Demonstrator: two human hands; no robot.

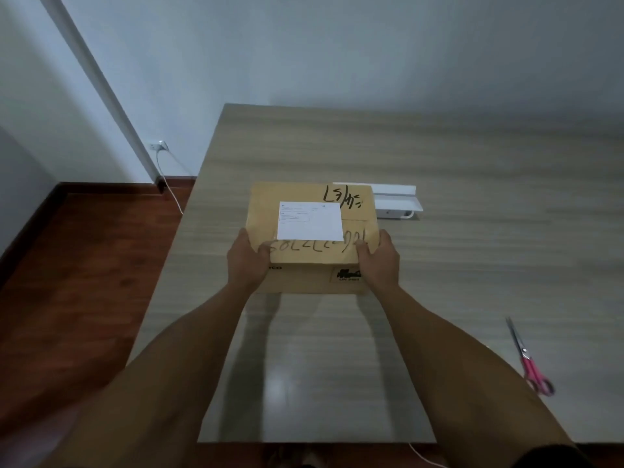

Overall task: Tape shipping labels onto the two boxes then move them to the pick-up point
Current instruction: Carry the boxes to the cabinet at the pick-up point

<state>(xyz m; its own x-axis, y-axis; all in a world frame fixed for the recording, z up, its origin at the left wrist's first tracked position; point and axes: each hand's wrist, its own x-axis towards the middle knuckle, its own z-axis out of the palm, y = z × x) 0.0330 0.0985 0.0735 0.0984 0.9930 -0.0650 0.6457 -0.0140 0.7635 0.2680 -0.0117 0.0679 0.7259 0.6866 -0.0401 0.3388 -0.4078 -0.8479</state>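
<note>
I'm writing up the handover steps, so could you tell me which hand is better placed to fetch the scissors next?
The right hand, probably. The scissors lie on the table at the near right, on that hand's side. The left hand, holding the box at its left edge, would have to cross over.

Cardboard box (312, 238) with white label (310, 220) on tabletop (472, 184), gripped at near corners by left hand (246, 261) and right hand (378, 261); pink scissors (530, 361) well apart.

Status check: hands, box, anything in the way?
Both hands, left and right, grip box at near corners. Label on top. White unit right behind box; scissors off right.
</note>
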